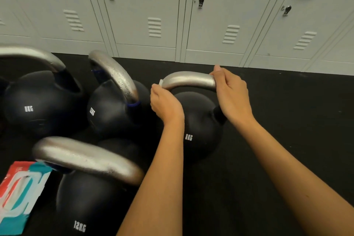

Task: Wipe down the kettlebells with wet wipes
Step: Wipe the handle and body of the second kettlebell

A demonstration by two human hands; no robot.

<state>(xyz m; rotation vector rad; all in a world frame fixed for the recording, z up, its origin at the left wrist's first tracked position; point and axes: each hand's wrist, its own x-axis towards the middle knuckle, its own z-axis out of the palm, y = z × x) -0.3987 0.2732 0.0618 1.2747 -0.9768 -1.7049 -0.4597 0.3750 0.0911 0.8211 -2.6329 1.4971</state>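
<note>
On black floor beside lockers, left hand pinches wipe, right hand grips 8KG kettlebell handle; open floor rightward.

I'm in a gym changing room. Grey metal lockers with hasps and vent slots run along the wall ahead of me, standing on a black rubber floor. Kettlebells marked 8KG and 12KG, black with silver handles, sit grouped on that floor to my left.
</note>
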